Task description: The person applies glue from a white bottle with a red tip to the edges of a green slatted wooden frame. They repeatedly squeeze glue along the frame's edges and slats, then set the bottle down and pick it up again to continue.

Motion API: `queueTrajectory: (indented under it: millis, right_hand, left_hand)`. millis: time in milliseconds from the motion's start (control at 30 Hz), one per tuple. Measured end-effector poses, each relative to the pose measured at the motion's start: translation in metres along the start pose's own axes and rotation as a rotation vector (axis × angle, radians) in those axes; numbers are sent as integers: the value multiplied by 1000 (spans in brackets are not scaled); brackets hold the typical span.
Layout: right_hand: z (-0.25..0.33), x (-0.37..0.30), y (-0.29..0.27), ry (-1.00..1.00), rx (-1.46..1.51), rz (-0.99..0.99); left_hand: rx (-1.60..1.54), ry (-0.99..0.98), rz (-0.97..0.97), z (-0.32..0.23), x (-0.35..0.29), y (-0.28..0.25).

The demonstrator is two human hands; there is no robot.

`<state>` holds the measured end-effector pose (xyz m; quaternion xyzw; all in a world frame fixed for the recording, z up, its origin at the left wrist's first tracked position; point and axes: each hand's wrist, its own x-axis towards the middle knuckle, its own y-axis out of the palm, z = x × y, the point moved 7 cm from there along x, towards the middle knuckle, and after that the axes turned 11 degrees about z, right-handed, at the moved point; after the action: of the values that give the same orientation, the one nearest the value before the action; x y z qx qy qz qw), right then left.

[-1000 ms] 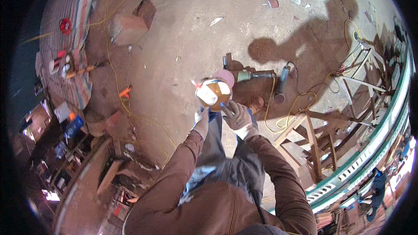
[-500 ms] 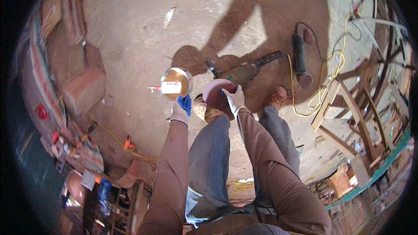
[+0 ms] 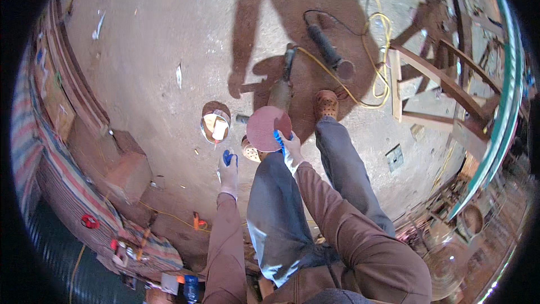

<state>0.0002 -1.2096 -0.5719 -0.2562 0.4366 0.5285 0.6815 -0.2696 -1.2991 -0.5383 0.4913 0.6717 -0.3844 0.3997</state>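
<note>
Right hand (image 3: 289,147) pinches a round reddish sanding disc (image 3: 268,128); left hand (image 3: 228,167), grip unclear, hovers at six o'clock of an open metal tin (image 3: 215,128). A nudge could tip it.

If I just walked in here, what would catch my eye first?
Probably the round reddish sanding disc at centre, held at its edge by the gloved right hand. Left of it an open tin stands on the dusty floor, just above the left hand.
</note>
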Motion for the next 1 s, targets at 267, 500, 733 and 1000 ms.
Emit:
queueTrajectory:
  millis: [267, 500, 733, 1000]
  right_hand:
    - [162, -219, -64, -261, -204, -107]
    - [228, -467, -123, -301, -234, -265]
    - [241, -565, -239, -379, 61, -348]
    - [240, -616, -405, -468, 179, -249]
  left_hand:
    - [1543, 426, 187, -137, -174, 86]
    - [699, 345, 744, -45, -267, 190]
    - [481, -165, 1198, -51, -496, 283]
    - [1527, 526, 822, -40, -638, 411]
